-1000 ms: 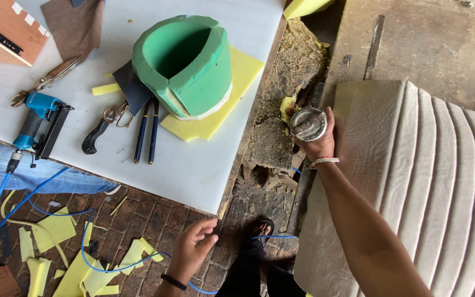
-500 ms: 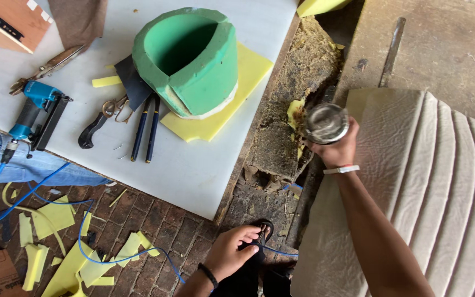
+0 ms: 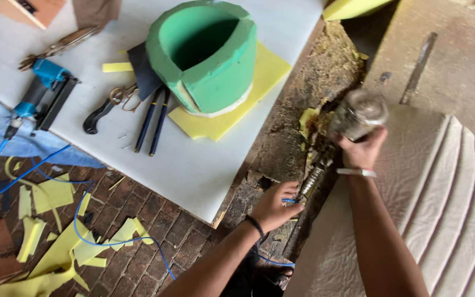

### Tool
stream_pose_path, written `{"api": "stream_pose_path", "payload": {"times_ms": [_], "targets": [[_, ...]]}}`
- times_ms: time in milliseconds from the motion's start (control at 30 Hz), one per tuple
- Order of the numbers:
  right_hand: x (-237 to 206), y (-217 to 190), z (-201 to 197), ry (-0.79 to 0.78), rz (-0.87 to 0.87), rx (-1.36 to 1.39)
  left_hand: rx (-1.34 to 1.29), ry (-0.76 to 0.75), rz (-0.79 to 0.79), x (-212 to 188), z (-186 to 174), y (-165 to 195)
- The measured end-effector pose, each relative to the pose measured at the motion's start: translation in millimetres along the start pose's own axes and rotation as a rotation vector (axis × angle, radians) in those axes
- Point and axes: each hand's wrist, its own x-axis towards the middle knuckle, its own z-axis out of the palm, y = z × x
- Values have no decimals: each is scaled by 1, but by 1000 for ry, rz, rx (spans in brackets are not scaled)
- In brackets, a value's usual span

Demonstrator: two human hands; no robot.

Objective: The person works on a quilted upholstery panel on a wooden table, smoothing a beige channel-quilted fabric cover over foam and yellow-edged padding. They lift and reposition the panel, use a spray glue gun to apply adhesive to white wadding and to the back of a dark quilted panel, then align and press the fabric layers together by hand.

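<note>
Right hand: the right hand (image 3: pixel 361 151) is closed in a grip around a spray gun (image 3: pixel 353 118), whose metal cup is blurred and held up over the rough gap between the table (image 3: pixel 193 170) and the quilted panel (image 3: pixel 441 187).
Left hand: the left hand (image 3: pixel 273 206) is lower down, fingers curled around the coiled metal fitting (image 3: pixel 310 180) at the gun's lower end, where a thin blue hose (image 3: pixel 273 258) joins; how tight this grip is cannot be told.
Edges: the table's white top ends in a slanted right edge just beside the left hand; a crusted, dirty strip (image 3: pixel 303 104) runs along that edge.
Open room: both hands work in the narrow channel between the table's edge and the panel; the white top near its lower corner lies bare.
On the table: a green foam tub shape (image 3: pixel 207 58) stands on a yellow foam sheet (image 3: pixel 232 113), well apart from the hands; scissors (image 3: pixel 105 107), two dark pens (image 3: pixel 152 121) and a blue staple gun (image 3: pixel 42 93) lie to its left.
Floor: yellow foam scraps (image 3: pixel 56 242) and a blue air hose (image 3: pixel 83 220) lie on the brick floor (image 3: pixel 155 220).
Hard to see: the gun's body is hidden by the right hand, its cup smeared by motion; the panel and the tub's top are cut off by the frame.
</note>
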Motion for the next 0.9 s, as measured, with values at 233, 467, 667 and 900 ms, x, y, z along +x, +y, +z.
{"api": "stream_pose_path", "payload": {"times_ms": [233, 467, 667, 900], "targets": [[20, -120, -3, -71, -196, 52, -48, 26, 209, 9, 16, 32], [-46, -186, 28, -55, 29, 76, -71, 88, 49, -59, 9, 15], [-151, -208, 13, -118, 337, 111, -101, 94, -54, -129, 31, -16], [-285, -256, -2, -93, 658, 202, -217, 86, 219, -188, 71, -4]]}}
